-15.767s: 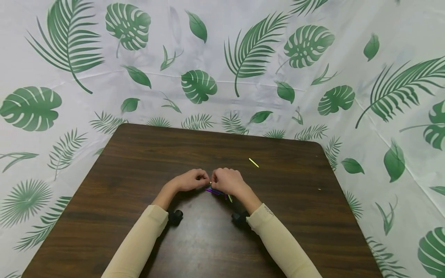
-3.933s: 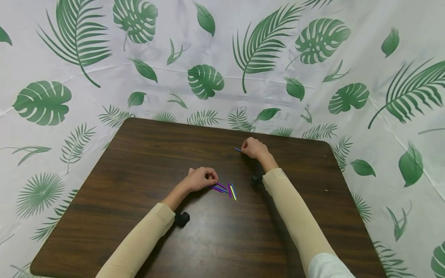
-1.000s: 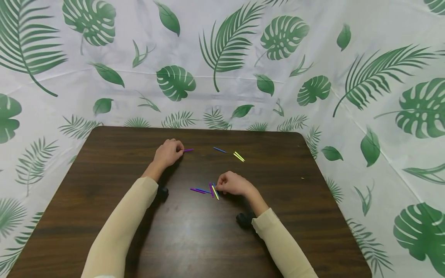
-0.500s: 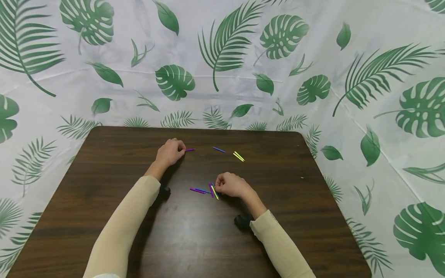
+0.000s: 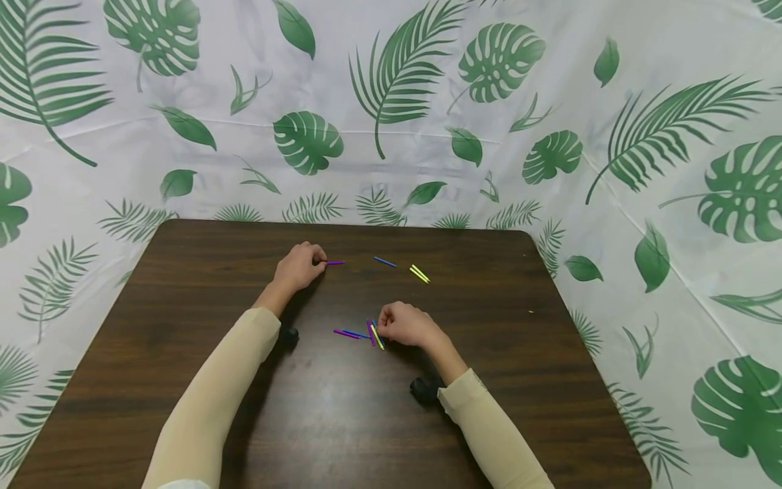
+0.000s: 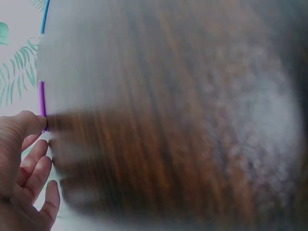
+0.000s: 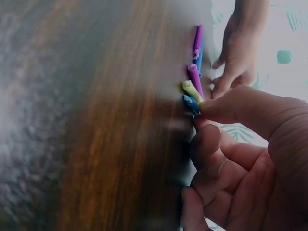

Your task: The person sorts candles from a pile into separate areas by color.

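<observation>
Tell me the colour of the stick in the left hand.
The stick is purple, clearest in the left wrist view.

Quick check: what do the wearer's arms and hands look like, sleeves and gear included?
Left hand and right hand bare, no gloves. Left sleeve and right sleeve: long, cream. White fabric shows at the left sleeve's upper end. Small black device at each wrist. No cables visible.

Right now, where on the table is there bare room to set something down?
Bare table lies between left sleeve and right sleeve, nearer than the stick pile, and outside both sleeves, save one tiny scrap at right. Crowded: around that pile by the right hand, and the far row from left hand to yellow sticks.
</observation>
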The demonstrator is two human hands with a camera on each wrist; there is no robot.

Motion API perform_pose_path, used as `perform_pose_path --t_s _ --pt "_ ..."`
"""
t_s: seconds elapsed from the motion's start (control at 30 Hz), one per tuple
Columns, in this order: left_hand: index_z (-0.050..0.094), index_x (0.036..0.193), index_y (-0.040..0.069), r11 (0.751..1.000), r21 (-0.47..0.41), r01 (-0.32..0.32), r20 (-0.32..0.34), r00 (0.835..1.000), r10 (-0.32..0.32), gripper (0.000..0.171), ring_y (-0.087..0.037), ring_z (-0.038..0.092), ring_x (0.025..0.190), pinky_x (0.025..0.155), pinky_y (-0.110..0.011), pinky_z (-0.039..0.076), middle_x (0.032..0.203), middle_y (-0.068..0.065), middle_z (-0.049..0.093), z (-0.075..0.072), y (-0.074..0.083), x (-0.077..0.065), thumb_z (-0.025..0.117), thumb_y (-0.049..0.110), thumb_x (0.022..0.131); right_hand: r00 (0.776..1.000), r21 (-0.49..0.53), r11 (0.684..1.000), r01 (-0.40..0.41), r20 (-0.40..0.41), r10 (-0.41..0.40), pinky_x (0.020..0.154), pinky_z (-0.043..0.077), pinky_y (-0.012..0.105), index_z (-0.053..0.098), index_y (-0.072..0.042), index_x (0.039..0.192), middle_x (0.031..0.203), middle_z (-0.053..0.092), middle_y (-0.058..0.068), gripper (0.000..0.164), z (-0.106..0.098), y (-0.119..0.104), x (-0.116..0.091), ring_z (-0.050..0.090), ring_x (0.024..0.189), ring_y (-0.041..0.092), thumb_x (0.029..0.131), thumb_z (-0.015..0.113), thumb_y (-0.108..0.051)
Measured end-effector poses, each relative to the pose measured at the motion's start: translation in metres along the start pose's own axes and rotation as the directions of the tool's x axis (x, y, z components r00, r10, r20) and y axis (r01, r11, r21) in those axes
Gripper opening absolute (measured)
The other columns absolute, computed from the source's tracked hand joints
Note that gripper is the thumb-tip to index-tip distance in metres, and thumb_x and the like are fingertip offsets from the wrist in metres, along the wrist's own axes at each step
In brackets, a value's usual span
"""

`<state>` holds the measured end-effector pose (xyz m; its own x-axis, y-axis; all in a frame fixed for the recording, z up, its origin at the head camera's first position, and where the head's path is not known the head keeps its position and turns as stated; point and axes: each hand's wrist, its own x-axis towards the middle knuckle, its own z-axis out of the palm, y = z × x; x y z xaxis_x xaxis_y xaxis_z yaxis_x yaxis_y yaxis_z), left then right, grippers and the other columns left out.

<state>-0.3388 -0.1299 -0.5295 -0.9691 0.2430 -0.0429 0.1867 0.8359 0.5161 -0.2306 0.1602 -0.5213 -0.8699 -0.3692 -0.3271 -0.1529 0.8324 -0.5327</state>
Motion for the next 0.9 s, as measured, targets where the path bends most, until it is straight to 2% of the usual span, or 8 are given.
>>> perform_pose_path --t_s 0.33,0.63,0.9 --pt "0.071 0.123 0.012 1.000 -0.009 0.005 -0.010 1.000 -0.005 0.022 -0.036 0.058 0.125 0.096 -0.061 0.053 0.127 -0.012 0.063 0.0009 -0.0017 -0.0009 0.065 0.024 0.106 1.000 -0.019 1.000 -0.013 -0.017 0.013 0.060 0.044 0.034 0.071 -0.021 0.088 0.075 0.065 -0.006 0.012 0.0003 -0.0030 -0.0003 0.058 0.066 0.014 0.094 0.076 -0.030" --pt "0.069 0.125 0.012 1.000 -0.022 0.002 -0.006 1.000 -0.002 0.023 -0.035 0.058 0.124 0.096 -0.062 0.053 0.128 -0.013 0.062 0.0003 -0.0024 -0.0045 0.066 0.024 0.106 1.000 0.013 1.000 -0.020 -0.019 0.021 0.060 0.045 0.030 0.070 -0.016 0.088 0.078 0.066 -0.002 0.013 -0.0020 -0.0036 -0.0003 0.057 0.066 0.014 0.094 0.078 -0.025" --pt "0.068 0.128 0.011 1.000 -0.018 -0.005 -0.030 1.000 0.004 0.028 -0.035 0.059 0.122 0.096 -0.059 0.053 0.127 -0.013 0.062 0.0016 -0.0020 -0.0062 0.067 0.025 0.104 0.999 0.027 0.999 -0.026 -0.021 0.027 0.060 0.047 0.030 0.069 -0.015 0.089 0.079 0.066 -0.001 0.014 -0.0017 -0.0016 0.0025 0.058 0.066 0.014 0.095 0.079 -0.025"
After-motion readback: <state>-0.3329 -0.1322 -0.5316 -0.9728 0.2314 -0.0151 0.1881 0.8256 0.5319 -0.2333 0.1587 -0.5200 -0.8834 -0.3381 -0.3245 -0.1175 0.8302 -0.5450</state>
